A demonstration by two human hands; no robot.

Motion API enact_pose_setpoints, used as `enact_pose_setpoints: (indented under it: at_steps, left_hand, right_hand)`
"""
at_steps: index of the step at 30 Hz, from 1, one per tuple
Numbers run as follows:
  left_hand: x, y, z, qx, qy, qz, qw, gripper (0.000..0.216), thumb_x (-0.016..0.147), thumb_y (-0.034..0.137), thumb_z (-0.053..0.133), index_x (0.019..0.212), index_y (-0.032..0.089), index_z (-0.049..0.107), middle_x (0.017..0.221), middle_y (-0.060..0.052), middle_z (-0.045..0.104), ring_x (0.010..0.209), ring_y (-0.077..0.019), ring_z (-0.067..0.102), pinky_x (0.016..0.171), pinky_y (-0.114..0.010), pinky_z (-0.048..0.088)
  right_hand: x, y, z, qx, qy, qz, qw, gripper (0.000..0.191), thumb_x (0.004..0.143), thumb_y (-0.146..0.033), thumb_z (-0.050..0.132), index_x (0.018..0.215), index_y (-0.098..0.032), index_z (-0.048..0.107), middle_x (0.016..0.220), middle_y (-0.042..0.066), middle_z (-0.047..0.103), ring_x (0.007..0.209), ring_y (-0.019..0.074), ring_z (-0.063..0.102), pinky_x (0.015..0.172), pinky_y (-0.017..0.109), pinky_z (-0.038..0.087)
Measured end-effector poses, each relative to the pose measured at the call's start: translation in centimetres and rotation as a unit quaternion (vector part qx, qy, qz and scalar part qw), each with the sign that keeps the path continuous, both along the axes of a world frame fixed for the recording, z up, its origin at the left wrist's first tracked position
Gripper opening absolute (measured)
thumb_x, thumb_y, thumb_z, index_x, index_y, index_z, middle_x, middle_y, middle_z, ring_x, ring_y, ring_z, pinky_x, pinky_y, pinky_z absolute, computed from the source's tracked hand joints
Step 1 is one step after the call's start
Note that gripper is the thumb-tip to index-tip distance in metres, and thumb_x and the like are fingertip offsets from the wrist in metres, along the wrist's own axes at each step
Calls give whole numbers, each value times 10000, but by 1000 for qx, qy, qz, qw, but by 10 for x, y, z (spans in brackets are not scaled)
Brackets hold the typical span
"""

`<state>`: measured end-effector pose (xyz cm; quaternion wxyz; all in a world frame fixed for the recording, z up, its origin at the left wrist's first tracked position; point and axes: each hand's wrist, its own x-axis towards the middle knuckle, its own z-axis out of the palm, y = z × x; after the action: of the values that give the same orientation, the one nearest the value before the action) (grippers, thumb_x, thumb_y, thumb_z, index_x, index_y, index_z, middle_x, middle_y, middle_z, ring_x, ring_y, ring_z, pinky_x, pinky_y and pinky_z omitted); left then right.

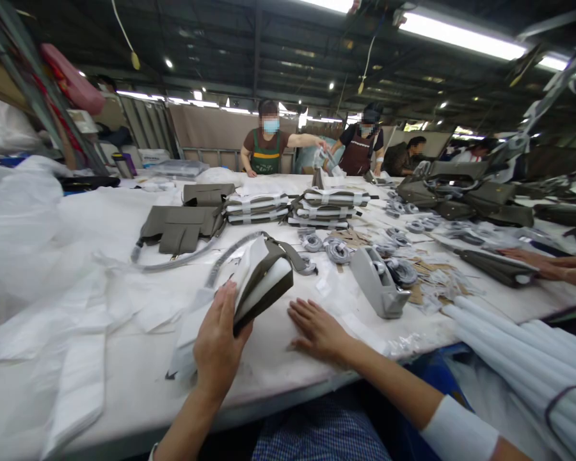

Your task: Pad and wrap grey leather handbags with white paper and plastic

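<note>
The left hand [218, 342] has its fingers clasped on the olive bag [262, 282], propped on the desk [125, 384] at its 12 o'clock; the right hand [319, 331] lies flat, released, at the bag's 4 o'clock; a tape dispenser [377, 283] sits at 3 o'clock.

Left hand [219, 342] grips the near edge of an olive bag [264, 282], tipping it up off the white table [125, 230], white padding showing inside. Right hand [319, 330] lies flat, fingers spread, on the table just at the bag's three o'clock. At two o'clock from that hand sits a grey tape dispenser [379, 285]. Beyond it, coiled grey straps [338, 251] lie scattered. At twelve o'clock, stacks of wrapped bags [292, 208]; at eleven, flat olive panels [182, 227]. White tubes [523, 358] pile up at four o'clock. A co-worker's hand [532, 261] rests on a dark bag at three o'clock. Two aproned people [312, 150] stand at the far end.
</note>
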<state>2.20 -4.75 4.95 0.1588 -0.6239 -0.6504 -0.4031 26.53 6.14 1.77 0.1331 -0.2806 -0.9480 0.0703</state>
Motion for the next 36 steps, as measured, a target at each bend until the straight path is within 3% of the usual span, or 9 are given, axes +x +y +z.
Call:
enact_pose_setpoints:
  at_steps: [4,8,13,18,20,22,27,32,36]
  left_hand:
    - [9,3,-8,-15,62,-40,997,749,908,153,590,1554,237,220,1536,-109,422,1405,-308,404,1110,-481,418]
    - [14,5,-12,-36,106,-58,992,729,901,121,562,1549,222,242,1547,-108,406,1423,-300,376,1122,-475,407]
    - [21,3,-14,-49,157,-50,985,722,883,62,533,1542,199,273,1557,-108,388,1432,-302,360,1124,-477,406]
    - [33,1,-29,-51,231,-51,970,666,902,54,523,1516,249,354,1556,-105,389,1411,-329,390,1100,-496,425]
    - [36,2,-35,-54,255,-58,964,658,914,76,536,1514,278,358,1550,-103,400,1401,-341,402,1089,-506,434]
    - [39,4,-36,-59,269,-64,959,659,921,95,547,1516,297,348,1544,-103,410,1392,-350,414,1077,-512,445]
    - [51,4,-28,-70,260,-48,962,667,926,123,562,1523,302,325,1543,-109,410,1374,-351,441,1053,-499,471]
    - [70,0,-38,-66,268,-49,960,660,922,132,574,1507,341,352,1507,-102,466,1354,-350,467,1040,-505,486]
    - [78,2,-47,-72,281,-47,956,657,921,162,595,1507,336,354,1501,-115,471,1346,-359,474,1033,-509,492]
  right_hand:
    - [-6,-29,-20,30,16,-97,995,623,965,-546,489,1431,-132,501,1462,175,510,1387,318,444,1210,565,215]
    - [-1,-29,-13,41,41,-152,987,519,980,-517,481,1403,-222,535,1459,109,532,1380,307,452,1217,604,91]
    - [39,-12,-2,50,56,-195,978,328,1002,-379,483,1234,-227,659,1314,99,658,1308,355,523,1160,699,69]
    - [58,-10,19,90,232,-236,939,279,1012,-251,426,1177,-232,649,1207,67,712,1198,269,619,1165,650,185]
    - [56,-18,33,81,292,-216,928,301,1010,-256,424,1255,-224,596,1317,95,646,1244,240,586,1149,546,325]
    - [51,-26,48,75,280,-145,946,372,999,-294,471,1358,-213,519,1433,119,549,1333,228,508,1128,457,400]
    - [38,-27,61,154,95,42,983,534,947,-317,596,1448,-198,454,1503,125,478,1407,278,418,1177,521,333]
    - [46,-16,49,176,73,57,980,325,957,-248,578,1279,-236,627,1248,69,696,1177,238,630,1160,523,351]
    - [36,-9,61,128,118,41,984,159,963,-271,580,1043,-242,715,1008,22,770,1027,209,692,1190,552,271]
